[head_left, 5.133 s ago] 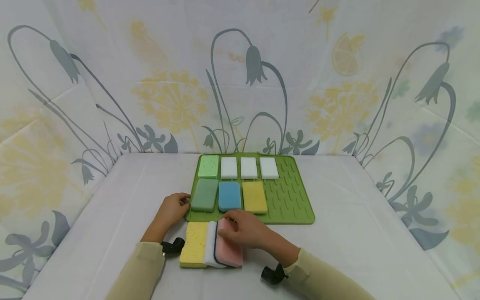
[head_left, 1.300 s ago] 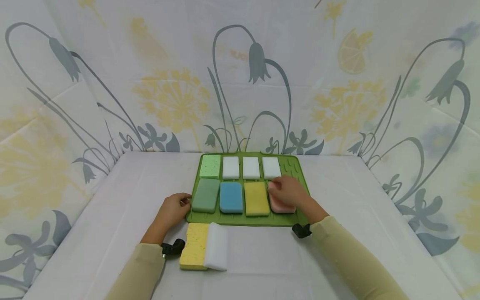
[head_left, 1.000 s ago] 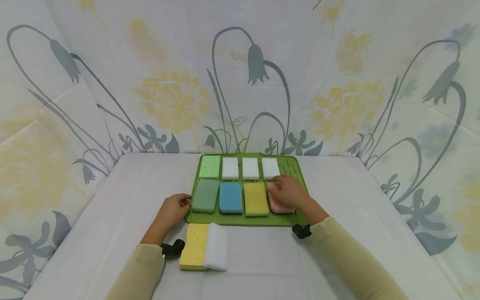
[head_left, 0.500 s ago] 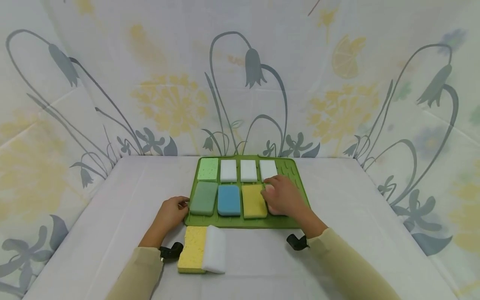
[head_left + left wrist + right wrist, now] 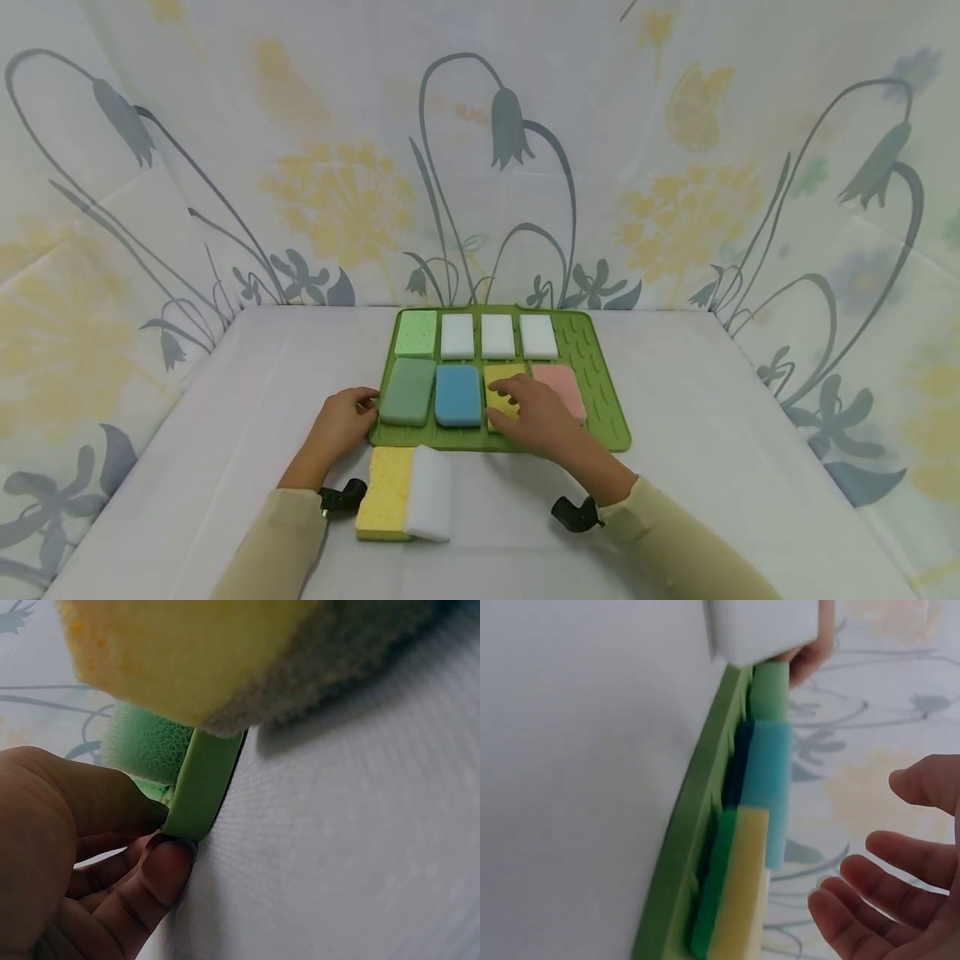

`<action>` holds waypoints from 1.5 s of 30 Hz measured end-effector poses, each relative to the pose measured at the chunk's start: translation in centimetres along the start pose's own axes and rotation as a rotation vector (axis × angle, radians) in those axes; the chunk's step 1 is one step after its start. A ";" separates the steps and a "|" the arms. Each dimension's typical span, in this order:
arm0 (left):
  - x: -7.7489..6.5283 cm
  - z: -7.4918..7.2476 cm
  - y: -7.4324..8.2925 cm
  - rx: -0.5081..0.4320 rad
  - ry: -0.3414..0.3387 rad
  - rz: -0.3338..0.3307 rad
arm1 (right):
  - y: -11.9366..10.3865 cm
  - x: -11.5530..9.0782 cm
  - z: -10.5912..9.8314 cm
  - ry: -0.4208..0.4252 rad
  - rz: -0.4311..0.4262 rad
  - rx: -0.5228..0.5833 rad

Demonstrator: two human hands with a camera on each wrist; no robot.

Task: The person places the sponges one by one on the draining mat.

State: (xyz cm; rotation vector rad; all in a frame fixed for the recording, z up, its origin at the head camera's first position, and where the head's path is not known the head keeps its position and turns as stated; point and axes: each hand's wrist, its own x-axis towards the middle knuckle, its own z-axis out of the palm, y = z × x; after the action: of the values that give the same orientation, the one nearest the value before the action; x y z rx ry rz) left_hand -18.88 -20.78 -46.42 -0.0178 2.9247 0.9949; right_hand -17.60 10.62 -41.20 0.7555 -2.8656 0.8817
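Observation:
My left hand (image 5: pixel 345 427) pinches the left edge of a green ridged mat (image 5: pixel 604 408); in the left wrist view its thumb and fingers (image 5: pixel 163 874) meet at the rim. My right hand (image 5: pixel 542 417), fingers spread and holding nothing, hovers over the yellow sponge (image 5: pixel 504 374) in the mat's front row. That row also bears a dull green sponge (image 5: pixel 407 392), a blue sponge (image 5: pixel 458 397) and, at its right end, a pink sponge (image 5: pixel 561 385). Before the mat lie a large yellow sponge (image 5: pixel 386 493) and a white sponge (image 5: pixel 429 493) leaning on it.
The mat's back row holds a light green sponge (image 5: pixel 416 334) and three white sponges, one of them a white block (image 5: pixel 538 336) at the right. Behind the white-covered table (image 5: pixel 720 467) rises a flower-printed cloth (image 5: pixel 600 200).
The pink sponge went from the front pile to the mat's front row, carried by my right hand. That hand has since let go and moved left. My left hand stays at the mat's edge.

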 end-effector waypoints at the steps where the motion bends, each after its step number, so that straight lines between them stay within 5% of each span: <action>1: 0.0 0.0 0.0 -0.002 0.000 -0.001 | -0.2 -0.1 0.2 -0.008 -0.004 0.012; 9: 0.0 -0.3 0.0 0.010 -0.002 0.000 | -2.3 -0.7 2.1 -0.167 -0.069 0.162; 18: 0.3 -0.4 0.1 0.014 0.005 0.019 | -4.3 -0.6 3.2 -0.341 -0.006 0.229; 27: 0.3 -0.3 0.0 0.018 0.010 0.016 | -5.7 -0.6 4.9 -0.386 0.015 0.134; 45: 0.2 0.0 -0.1 0.000 0.008 0.015 | -6.5 -0.6 6.5 -0.332 0.036 0.117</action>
State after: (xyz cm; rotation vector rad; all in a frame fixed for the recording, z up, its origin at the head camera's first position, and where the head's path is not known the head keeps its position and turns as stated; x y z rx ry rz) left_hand -19.08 -20.86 -46.50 0.0005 2.9365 0.9986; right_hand -13.44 2.65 -43.39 0.9475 -3.1428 1.0236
